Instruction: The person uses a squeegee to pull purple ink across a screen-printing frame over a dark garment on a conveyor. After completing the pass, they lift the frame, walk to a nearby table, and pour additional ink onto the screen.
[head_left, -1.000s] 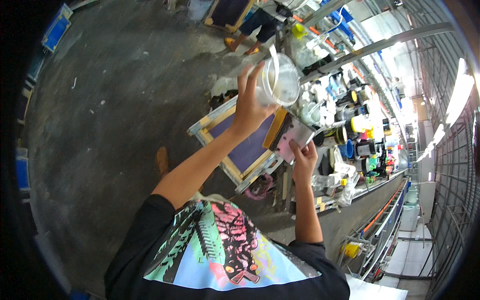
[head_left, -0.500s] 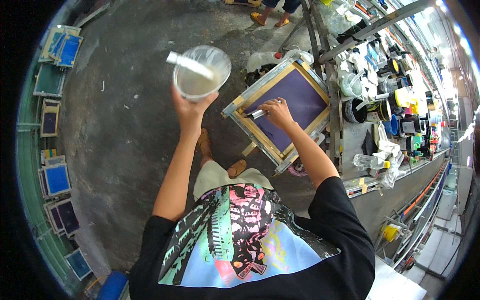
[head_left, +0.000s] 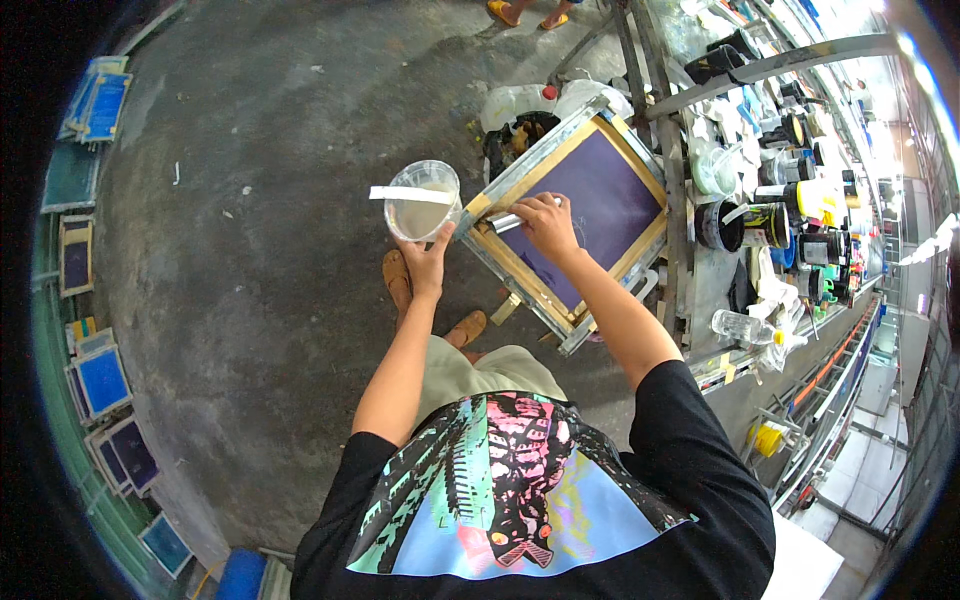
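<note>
My left hand (head_left: pixel 427 264) is closed round a clear plastic tub (head_left: pixel 444 172). Pale, cloudy liquid (head_left: pixel 428 214) shows inside the tub, and a flat white stick (head_left: pixel 410 194) lies across its mouth, jutting out to the left. The tub is held up beside the left corner of a screen-printing frame (head_left: pixel 529 272), which has wooden sides and dark purple mesh (head_left: pixel 605 190). Over the mesh near that corner, my right hand (head_left: pixel 549 228) grips a silver-handled squeegee (head_left: pixel 507 221). My fingers cover part of its handle.
A cluttered bench runs along the right, with black ink tubs (head_left: pixel 716 226), a clear bottle (head_left: pixel 742 326) and rags (head_left: pixel 775 285). A metal post (head_left: pixel 632 55) rises beyond the frame. Plastic jugs (head_left: pixel 515 104) stand behind it. Several screens (head_left: pixel 103 378) lean at far left.
My left hand has brought the tub right and nearer to me, close to the frame's left corner. My right hand stays over the mesh with the squeegee.
</note>
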